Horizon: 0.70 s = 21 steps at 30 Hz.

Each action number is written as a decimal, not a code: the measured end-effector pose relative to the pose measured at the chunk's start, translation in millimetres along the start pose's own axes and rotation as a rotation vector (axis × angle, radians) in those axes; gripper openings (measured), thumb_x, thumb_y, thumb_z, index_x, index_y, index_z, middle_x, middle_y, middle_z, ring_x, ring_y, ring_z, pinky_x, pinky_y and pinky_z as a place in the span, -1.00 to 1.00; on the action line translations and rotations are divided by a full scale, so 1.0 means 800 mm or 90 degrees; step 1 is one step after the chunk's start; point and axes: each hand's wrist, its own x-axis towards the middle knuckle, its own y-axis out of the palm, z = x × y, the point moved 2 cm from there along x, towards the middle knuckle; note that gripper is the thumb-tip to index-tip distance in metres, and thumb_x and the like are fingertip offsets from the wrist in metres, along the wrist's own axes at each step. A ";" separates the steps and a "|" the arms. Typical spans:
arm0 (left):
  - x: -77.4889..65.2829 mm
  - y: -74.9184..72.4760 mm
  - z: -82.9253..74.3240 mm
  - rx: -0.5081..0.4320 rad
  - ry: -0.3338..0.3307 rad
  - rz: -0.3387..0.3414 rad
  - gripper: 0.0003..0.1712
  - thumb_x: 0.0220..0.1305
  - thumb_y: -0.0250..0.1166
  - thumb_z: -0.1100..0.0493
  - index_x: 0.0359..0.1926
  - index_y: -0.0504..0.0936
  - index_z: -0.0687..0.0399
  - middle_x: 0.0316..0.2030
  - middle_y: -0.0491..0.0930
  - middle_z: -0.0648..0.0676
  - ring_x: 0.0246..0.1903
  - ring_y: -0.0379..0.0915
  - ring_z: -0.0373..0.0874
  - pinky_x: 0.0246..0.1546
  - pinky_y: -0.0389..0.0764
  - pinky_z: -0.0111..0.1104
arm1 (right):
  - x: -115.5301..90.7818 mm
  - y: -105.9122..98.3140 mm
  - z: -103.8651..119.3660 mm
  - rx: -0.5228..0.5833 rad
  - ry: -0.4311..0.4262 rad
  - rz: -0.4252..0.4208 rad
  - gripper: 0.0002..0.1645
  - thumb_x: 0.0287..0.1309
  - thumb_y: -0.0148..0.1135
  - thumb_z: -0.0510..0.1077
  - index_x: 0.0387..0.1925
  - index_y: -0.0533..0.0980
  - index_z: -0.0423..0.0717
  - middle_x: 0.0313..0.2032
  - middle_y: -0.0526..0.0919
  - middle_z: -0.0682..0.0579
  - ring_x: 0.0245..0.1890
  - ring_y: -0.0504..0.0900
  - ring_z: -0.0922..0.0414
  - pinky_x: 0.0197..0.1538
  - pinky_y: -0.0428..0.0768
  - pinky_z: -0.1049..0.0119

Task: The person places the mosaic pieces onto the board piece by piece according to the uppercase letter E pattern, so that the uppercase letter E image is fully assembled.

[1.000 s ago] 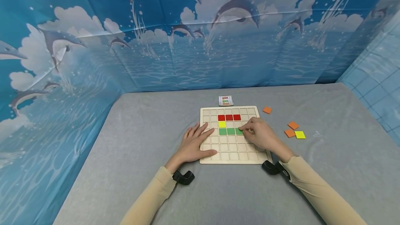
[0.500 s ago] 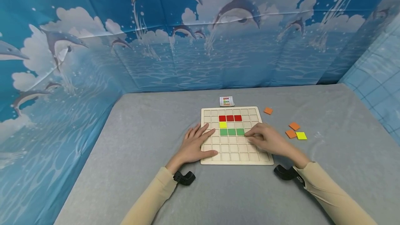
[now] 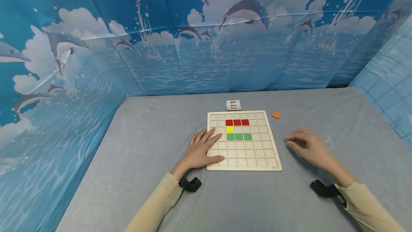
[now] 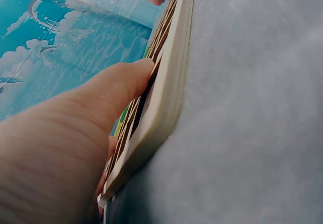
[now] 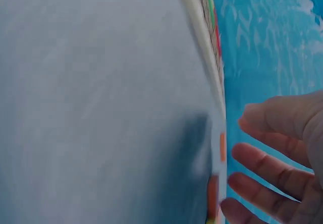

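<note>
Head view: resting spread left hand (image 3: 199,149) on board (image 3: 249,153) at nine o'clock, hovering relaxed right hand (image 3: 310,148) by three-o'clock tiles (image 5: 212,196).

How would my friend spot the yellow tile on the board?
On the gray table lies a wooden grid board. Between the red tiles and green tiles, at their left ends, sits the yellow tile: the only yellow one showing on the board.

In soft, even light, the right fingers (image 3: 298,135) look blurred above shadowed cloth (image 5: 174,156).
</note>
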 end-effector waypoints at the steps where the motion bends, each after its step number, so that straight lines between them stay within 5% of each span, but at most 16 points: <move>1: 0.000 0.000 0.000 0.000 0.001 -0.001 -0.08 0.16 0.12 -0.41 0.47 0.10 -0.25 0.47 -0.12 -0.05 0.43 -0.37 0.00 0.32 -0.30 -0.01 | -0.003 -0.003 -0.004 -0.004 0.008 -0.002 -0.77 -0.01 0.40 -0.33 -0.23 0.66 -0.18 -0.25 0.62 -0.05 -0.33 0.50 0.09 -0.30 0.45 0.19; 7: 0.000 0.001 0.000 -0.005 0.007 -0.008 -0.09 0.17 0.13 -0.40 0.46 0.11 -0.23 0.47 -0.11 -0.03 0.43 -0.35 0.02 0.31 -0.28 0.01 | -0.019 -0.021 -0.025 -0.037 0.065 -0.013 -0.71 -0.08 0.45 -0.32 -0.23 0.64 -0.30 -0.23 0.59 -0.24 -0.20 0.50 -0.18 -0.21 0.40 -0.11; 15: 0.000 -0.001 -0.002 -0.003 0.003 -0.004 -0.08 0.16 0.14 -0.40 0.46 0.11 -0.23 0.47 -0.12 -0.03 0.43 -0.37 0.01 0.32 -0.30 0.00 | -0.033 -0.031 -0.044 -0.075 0.112 -0.007 -0.63 -0.07 0.45 -0.25 -0.19 0.60 -0.35 -0.28 0.56 -0.25 -0.33 0.47 -0.09 -0.36 0.38 0.03; 21: -0.001 -0.002 -0.004 -0.010 0.008 -0.004 -0.08 0.16 0.14 -0.39 0.46 0.12 -0.21 0.47 -0.11 -0.02 0.43 -0.36 0.02 0.32 -0.30 0.00 | -0.033 -0.035 -0.046 -0.080 0.125 0.013 -0.64 -0.05 0.42 -0.27 -0.18 0.61 -0.39 -0.25 0.59 -0.30 -0.31 0.53 -0.17 -0.33 0.45 -0.08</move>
